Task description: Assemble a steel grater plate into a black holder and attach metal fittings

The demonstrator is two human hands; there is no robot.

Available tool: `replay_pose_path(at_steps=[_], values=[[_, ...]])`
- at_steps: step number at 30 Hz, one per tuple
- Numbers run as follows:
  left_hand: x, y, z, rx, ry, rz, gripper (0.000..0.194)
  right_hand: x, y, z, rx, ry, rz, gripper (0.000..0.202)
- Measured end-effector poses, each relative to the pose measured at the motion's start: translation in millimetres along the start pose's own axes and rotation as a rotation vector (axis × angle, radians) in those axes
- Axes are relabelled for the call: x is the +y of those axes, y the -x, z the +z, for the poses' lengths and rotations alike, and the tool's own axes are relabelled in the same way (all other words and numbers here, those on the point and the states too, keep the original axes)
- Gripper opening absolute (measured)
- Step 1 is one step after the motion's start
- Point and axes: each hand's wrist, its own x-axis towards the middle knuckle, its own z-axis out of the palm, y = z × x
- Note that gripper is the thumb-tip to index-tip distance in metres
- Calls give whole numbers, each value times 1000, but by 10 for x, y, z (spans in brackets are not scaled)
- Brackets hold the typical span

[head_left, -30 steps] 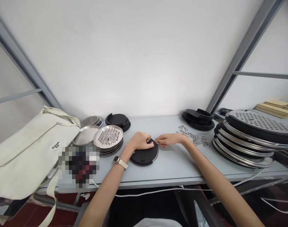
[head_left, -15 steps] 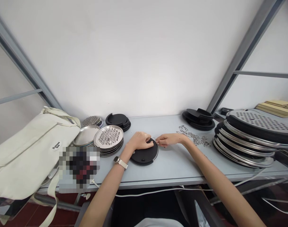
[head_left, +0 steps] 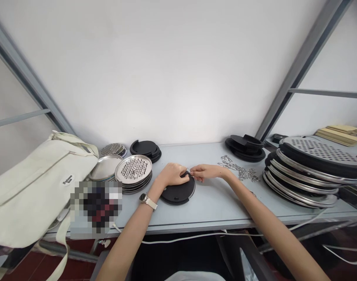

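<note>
A black round plastic disc (head_left: 178, 193) with a notched rim lies flat on the table before me. My left hand (head_left: 174, 174) is closed on its upper edge, thumb over the top and fingers curled. My right hand (head_left: 206, 172) pinches a small metal wire clip (head_left: 188, 169) at the disc's upper right edge, close to my left fingertips. The fingers partly hide the clip. Beyond my right hand lies a loose pile of similar wire clips (head_left: 242, 171). To the left of the disc is a stack of round metal grater plates (head_left: 134, 169).
Black discs are piled at the back left (head_left: 144, 148) and back right (head_left: 245, 147). A tall stack of larger metal-rimmed grater discs (head_left: 313, 171) stands at the right. A cream bag (head_left: 40, 187) leans at the left. A white cable (head_left: 196, 237) runs along the table's front edge (head_left: 207, 226).
My right hand has moved slightly left, bringing the clip closer to my left fingertips at the disc's edge. My left hand keeps its grip on the disc.
</note>
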Motion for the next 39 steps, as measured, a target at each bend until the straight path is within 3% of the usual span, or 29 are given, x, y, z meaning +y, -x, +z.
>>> replay_pose_path(at_steps=[10,29,39], values=[[11,7,-14,-1,-41,18,21,-11,18,9,47,-5,12,11],[16,11,-14,7,-71,36,23,43,-56,42,113,-11,-19,20],[18,14,-9,14,-53,30,24,31,-37,24,86,-1,-24,24]])
